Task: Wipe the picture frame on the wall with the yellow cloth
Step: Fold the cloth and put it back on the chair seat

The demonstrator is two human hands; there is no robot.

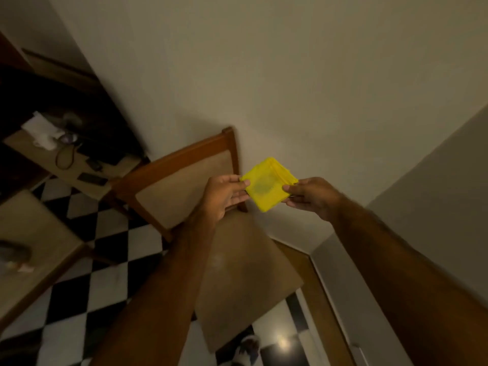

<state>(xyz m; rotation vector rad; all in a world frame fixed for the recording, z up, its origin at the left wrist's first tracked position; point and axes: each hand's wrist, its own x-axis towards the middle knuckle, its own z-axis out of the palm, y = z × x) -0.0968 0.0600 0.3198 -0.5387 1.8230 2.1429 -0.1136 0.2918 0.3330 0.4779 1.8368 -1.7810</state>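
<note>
Holding the cloth (268, 184) up in the air, both hands pinch it, 1 on each side. The left hand (224, 194) grips the left edge with thumb and fingers. The right hand (307, 198) grips the right edge the same way. The cloth is folded into a small square with a dull gray spot in the middle. It hangs just above the chair (184, 180), close to the bare wall (290, 75).

No frame shows here, so I cannot tell where it hangs. The pinches look light, so the cloth could slip and drop onto the chair or the floor (79, 299). The folds could fall open if 1 hand lets go. If the gray spot is dirt, wiping with that side might smear the frame. The chair stands close, so a step toward the wall could bump it.
</note>
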